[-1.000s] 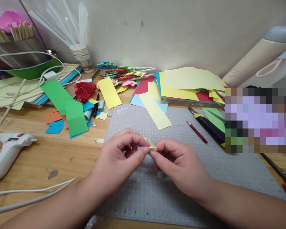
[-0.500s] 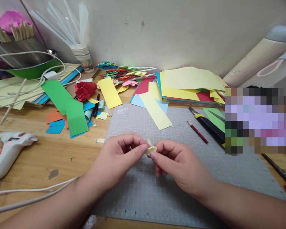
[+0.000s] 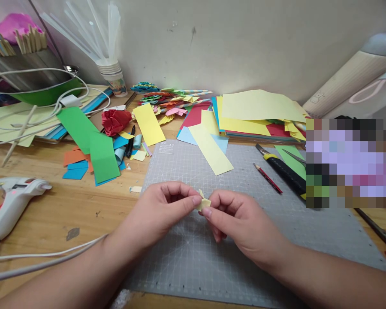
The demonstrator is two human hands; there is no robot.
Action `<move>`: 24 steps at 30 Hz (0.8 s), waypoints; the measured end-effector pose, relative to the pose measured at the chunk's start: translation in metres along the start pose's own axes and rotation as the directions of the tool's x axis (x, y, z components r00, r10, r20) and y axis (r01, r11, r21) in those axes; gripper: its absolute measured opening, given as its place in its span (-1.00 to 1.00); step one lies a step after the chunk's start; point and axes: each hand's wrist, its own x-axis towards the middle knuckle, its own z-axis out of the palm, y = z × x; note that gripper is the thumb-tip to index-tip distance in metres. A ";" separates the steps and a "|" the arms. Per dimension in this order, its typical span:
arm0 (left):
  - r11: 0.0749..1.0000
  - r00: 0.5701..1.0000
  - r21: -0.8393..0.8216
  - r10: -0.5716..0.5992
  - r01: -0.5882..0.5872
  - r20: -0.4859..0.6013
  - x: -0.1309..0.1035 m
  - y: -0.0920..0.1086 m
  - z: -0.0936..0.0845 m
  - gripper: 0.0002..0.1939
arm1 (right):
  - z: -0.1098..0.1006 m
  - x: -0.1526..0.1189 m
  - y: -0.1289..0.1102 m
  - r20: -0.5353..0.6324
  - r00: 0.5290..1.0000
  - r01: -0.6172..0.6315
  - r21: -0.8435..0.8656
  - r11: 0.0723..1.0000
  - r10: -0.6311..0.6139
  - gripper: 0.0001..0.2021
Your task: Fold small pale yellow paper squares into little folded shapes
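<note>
Between my two hands is a small folded piece of pale yellow paper (image 3: 205, 203), held above the grey cutting mat (image 3: 186, 266). My left hand (image 3: 167, 206) pinches its left side between thumb and forefinger. From the other side, the thumb and fingers of my right hand (image 3: 238, 216) grip its lower right edge. The fingertips cover much of the paper, so its full shape is hidden. Beyond the hands, a pale yellow paper strip (image 3: 212, 150) lies partly on the mat.
A white glue gun (image 3: 19, 206) lies at left, near green paper strips (image 3: 104, 156). A red pencil (image 3: 267, 178), a black and yellow cutter (image 3: 283, 174) and scissors (image 3: 378, 229) lie at right. Stacked coloured paper (image 3: 260, 107) and a cup of straws (image 3: 114, 79) stand behind.
The folded paper has shifted very slightly between my fingertips. Both hands keep their pinch in almost the same place, and the view has moved a little.
</note>
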 end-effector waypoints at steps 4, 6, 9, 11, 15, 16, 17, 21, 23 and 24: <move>1.000 1.000 0.020 0.000 0.000 0.003 0.000 0.000 0.000 -0.85 | 0.000 -0.001 0.001 0.000 1.000 0.010 -0.019 1.000 -0.010 -0.72; 0.999 1.000 0.033 0.004 -0.005 0.008 0.001 -0.001 -0.001 -0.85 | 0.000 -0.001 0.002 0.001 1.000 0.012 -0.034 0.999 -0.012 -0.73; 0.998 1.000 0.060 0.015 -0.016 0.010 0.000 -0.001 -0.001 -0.84 | 0.001 -0.001 0.003 0.001 1.000 0.012 -0.058 0.998 -0.012 -0.73; 0.997 1.000 0.068 0.022 -0.024 0.019 -0.001 -0.001 0.000 -0.83 | 0.001 -0.002 0.003 -0.004 1.000 0.018 -0.072 0.997 -0.018 -0.73; 0.997 0.998 0.062 0.048 -0.050 0.048 -0.003 0.000 0.000 -0.81 | 0.002 -0.003 0.003 -0.008 0.998 0.055 -0.090 0.994 -0.056 -0.73; 0.996 0.997 0.059 0.058 -0.061 0.048 -0.003 0.000 -0.001 -0.81 | 0.001 -0.003 0.003 -0.007 0.999 0.052 -0.081 0.995 -0.053 -0.73; 0.996 0.997 0.053 0.071 -0.073 0.041 -0.003 -0.001 -0.001 -0.81 | 0.001 -0.002 0.003 -0.007 0.999 0.042 -0.065 0.997 -0.043 -0.72; 0.993 0.995 -0.088 0.070 -0.076 -0.074 0.000 -0.006 0.000 -0.80 | 0.000 0.000 0.003 -0.033 0.999 -0.006 0.041 0.999 0.007 -0.69; 0.983 0.995 -0.178 0.022 -0.039 -0.097 0.001 -0.009 0.001 -0.74 | 0.000 0.001 0.002 -0.044 0.999 -0.017 0.077 0.997 0.021 -0.67; 0.981 0.997 -0.192 0.001 -0.016 -0.077 0.001 -0.009 0.001 -0.75 | 0.001 0.002 0.002 -0.045 0.999 -0.019 0.087 0.996 0.023 -0.67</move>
